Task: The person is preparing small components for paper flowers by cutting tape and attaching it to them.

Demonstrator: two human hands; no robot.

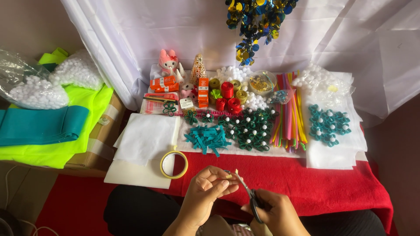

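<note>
Your left hand (pixel 209 189) is pinching a small yellowish strip (pixel 229 175) upright so the blades can reach it. Your right hand (pixel 273 213) is gripping the scissors (pixel 248 193), keeping them close above the red counter (pixel 306 179).

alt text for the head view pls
Left hand pinches a small yellowish piece while the right hand works scissors on it, above a red cloth table crowded with teal felt flowers and a tape roll.

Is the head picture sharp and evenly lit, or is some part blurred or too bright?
Head view: soft, even light with no hard shadows; the white curtain is bright but not glaring; the left hand, right hand and scissors look slightly soft; edges bend a little.
</note>
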